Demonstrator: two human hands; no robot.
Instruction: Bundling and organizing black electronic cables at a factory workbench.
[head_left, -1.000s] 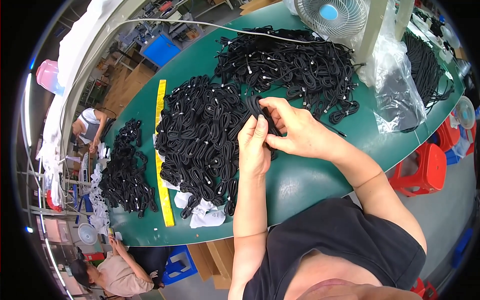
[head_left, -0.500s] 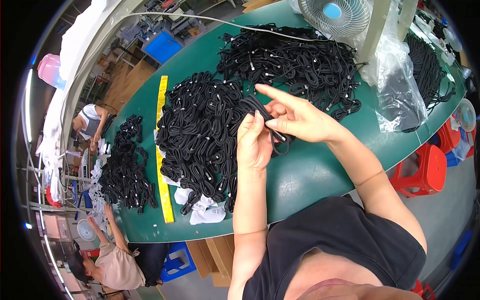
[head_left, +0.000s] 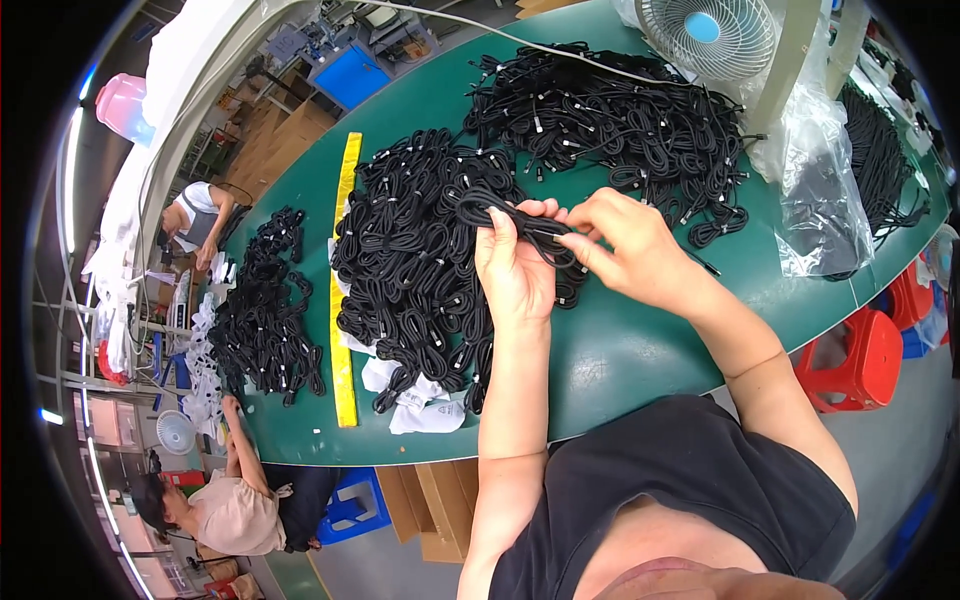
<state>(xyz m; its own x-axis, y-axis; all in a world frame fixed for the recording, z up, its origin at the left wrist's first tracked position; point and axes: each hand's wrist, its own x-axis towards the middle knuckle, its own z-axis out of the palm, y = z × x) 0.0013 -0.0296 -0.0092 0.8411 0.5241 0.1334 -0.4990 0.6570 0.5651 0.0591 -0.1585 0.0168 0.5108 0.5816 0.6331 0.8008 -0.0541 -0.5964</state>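
A coiled black cable (head_left: 540, 228) is held over the green table (head_left: 640, 345), folded into a narrow bundle. My left hand (head_left: 518, 268) grips it from below, the thumb pressed on top. At the bundle's right end, my right hand (head_left: 628, 245) pinches the cable between thumb and fingertips, near a small light connector end. Just left of my left hand lies a large heap of coiled black cables (head_left: 410, 260). Beyond my hands spreads another heap of black cables (head_left: 620, 115), with several metal plugs showing.
A yellow strip (head_left: 345, 290) separates the middle heap from a smaller cable pile (head_left: 265, 320). White paper pieces (head_left: 428, 415) lie at the near edge. A fan (head_left: 705, 35), post and plastic bag (head_left: 820, 200) stand right. Red stools (head_left: 860, 360) flank the table; two people work left.
My right hand has gone from spread fingers to a pinch at the bundle's right end. The loop hanging below the bundle no longer shows. The view has shifted slightly.
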